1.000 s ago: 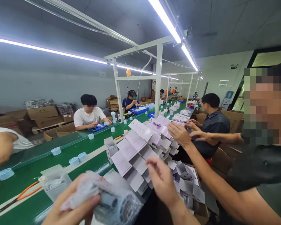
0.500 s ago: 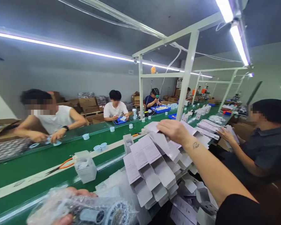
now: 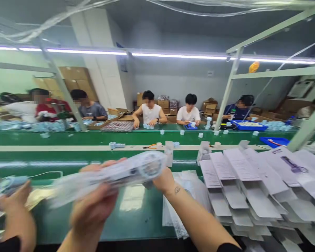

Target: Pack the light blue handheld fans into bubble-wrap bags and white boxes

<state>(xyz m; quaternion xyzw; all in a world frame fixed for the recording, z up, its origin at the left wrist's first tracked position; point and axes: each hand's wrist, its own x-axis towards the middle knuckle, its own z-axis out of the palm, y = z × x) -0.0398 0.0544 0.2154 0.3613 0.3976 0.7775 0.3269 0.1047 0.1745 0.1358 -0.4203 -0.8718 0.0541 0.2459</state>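
My left hand (image 3: 94,206) and my right hand (image 3: 164,180) together hold a clear plastic bag (image 3: 120,173) with a grey round-headed device inside, lengthwise just above the green bench. The left hand's fingers pinch the bag's left part from below. At the bag's right end is the right hand, a small tattoo on its wrist, closed round the device's round head. Motion blurs the bag.
Fanned stacks of flat white cartons (image 3: 241,189) lie to the right, with loose clear bags (image 3: 183,185) beside them. Another hand (image 3: 14,206) holds a pale blue item at far left. Across the green conveyor (image 3: 94,138), several seated people work. Orange pliers (image 3: 151,146) lie on the white strip.
The view has swung left, away from the co-worker on the right. My right hand left the cartons and took the bag's right end. The bag rose and now lies level.
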